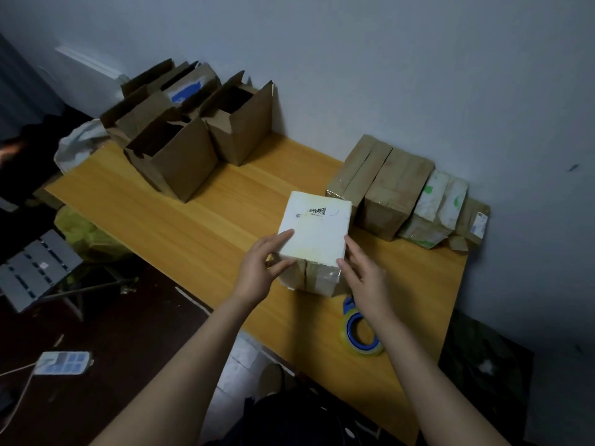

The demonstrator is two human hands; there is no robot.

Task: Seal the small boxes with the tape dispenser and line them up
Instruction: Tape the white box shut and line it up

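Bare left forearm [180, 358] and right forearm [428, 381] reach in from the bottom, converging forward. The left hand [257, 272] is palm down, its fingers [285, 236] straight on top of the box [314, 233] at the near-left corner, thumb against the front face. The right hand [365, 278] is held edge-on, fingers straight and together, tips touching the box's near-right side.

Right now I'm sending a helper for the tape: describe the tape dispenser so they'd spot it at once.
Find the wooden table and follow its near edge rightward. Just this side of the white box lies the tape dispenser. It is the only round thing there, a blue ring with yellowish tape; its neighbours are all boxes.
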